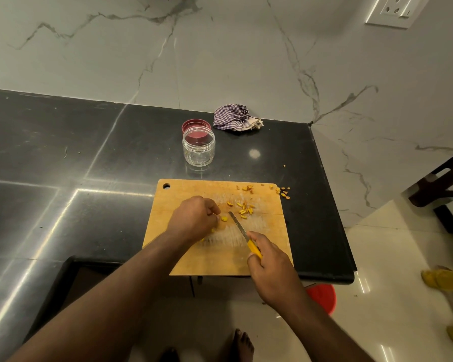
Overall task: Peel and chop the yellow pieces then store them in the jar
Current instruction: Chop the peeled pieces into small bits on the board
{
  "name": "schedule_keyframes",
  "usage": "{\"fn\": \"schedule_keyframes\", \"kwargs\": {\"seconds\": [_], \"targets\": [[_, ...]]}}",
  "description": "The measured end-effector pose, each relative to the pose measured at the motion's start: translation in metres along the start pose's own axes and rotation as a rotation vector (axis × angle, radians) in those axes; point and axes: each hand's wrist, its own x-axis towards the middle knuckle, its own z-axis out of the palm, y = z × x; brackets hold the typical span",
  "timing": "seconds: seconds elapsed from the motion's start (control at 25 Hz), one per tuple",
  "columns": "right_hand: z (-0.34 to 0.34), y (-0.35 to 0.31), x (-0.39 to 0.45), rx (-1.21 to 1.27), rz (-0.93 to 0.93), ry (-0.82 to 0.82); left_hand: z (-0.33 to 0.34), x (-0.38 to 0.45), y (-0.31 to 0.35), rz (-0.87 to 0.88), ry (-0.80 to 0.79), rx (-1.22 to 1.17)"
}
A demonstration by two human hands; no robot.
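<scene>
We were chopping on the wooden board (220,259), which sat on the dark counter (89,152) near its edge. Our left hand (194,218) had its fingers curled down on a small yellow piece (224,218), holding it in place. Our right hand (270,267) was wrapped tight around the yellow handle of the knife (242,231), and the blade pointed at that piece, just beside our left fingertips. A little pile of chopped yellow bits (245,209) lay on the board past the blade — the cutting looked partly done. Some scraps (283,192), maybe peel, sat at the far right corner of the board and spilled onto the counter. The clear jar (198,147) stood open behind the board and held nothing that we could see, with its red lid (196,125) just behind it and a checked cloth (234,118) nearby. We thought the big danger was the blade — the piece was so tiny that our fingers were very close to it, and a slip could nick them. The piece could also roll or pop away when pressed. Bits near the edge could fall to the floor (377,257).
</scene>
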Motion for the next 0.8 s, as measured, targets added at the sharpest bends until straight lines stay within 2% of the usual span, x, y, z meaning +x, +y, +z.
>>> {"fn": "schedule_keyframes", "kwargs": {"seconds": [0.28,0.48,0.8], "targets": [[0.012,-0.011,-0.001,-0.105,-0.038,-0.048,0.012,-0.006,0.010,0.062,0.125,0.187],[0.023,-0.012,-0.001,-0.173,-0.037,-0.069,0.014,-0.006,0.011,0.037,0.131,0.200],[0.024,-0.008,-0.015,-0.144,-0.016,-0.092,0.013,-0.003,0.017,-0.036,0.110,0.211]]}}
